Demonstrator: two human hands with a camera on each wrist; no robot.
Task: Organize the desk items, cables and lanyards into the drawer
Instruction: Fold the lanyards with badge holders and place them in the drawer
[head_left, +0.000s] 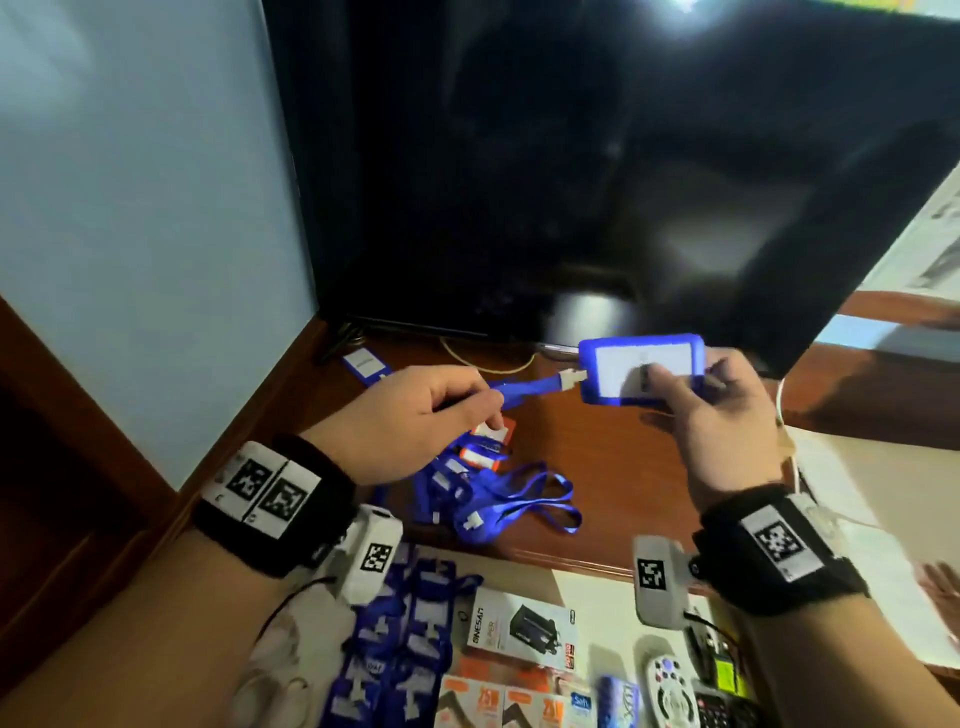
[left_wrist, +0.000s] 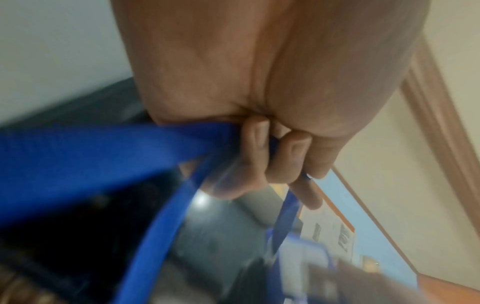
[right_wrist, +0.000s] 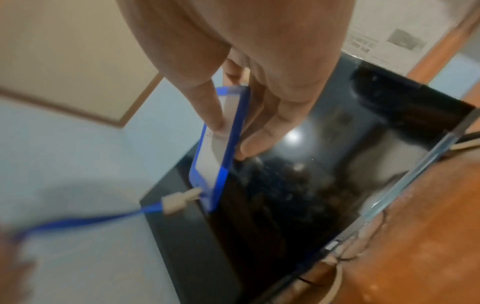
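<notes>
A blue badge holder (head_left: 641, 368) with a white card is held up above the wooden desk (head_left: 613, 467); my right hand (head_left: 722, 415) pinches it between thumb and fingers (right_wrist: 210, 115). Its blue lanyard strap (head_left: 524, 387) runs left through a white clip (head_left: 571, 378) into my left hand (head_left: 410, 415), whose curled fingers (left_wrist: 255, 152) grip the strap (left_wrist: 109, 156). A heap of blue lanyards and badges (head_left: 498, 493) lies on the desk below. The open drawer (head_left: 597, 597) at the bottom holds stacked blue badge holders (head_left: 400, 639).
A big dark TV screen (head_left: 597, 171) stands right behind my hands. Another blue badge (head_left: 366, 366) lies near its left foot. In the drawer are a charger box (head_left: 524, 626), orange packets (head_left: 498, 701), a white remote (head_left: 672, 691) and a dark handset (head_left: 719, 706). White cable (head_left: 789, 452) runs at right.
</notes>
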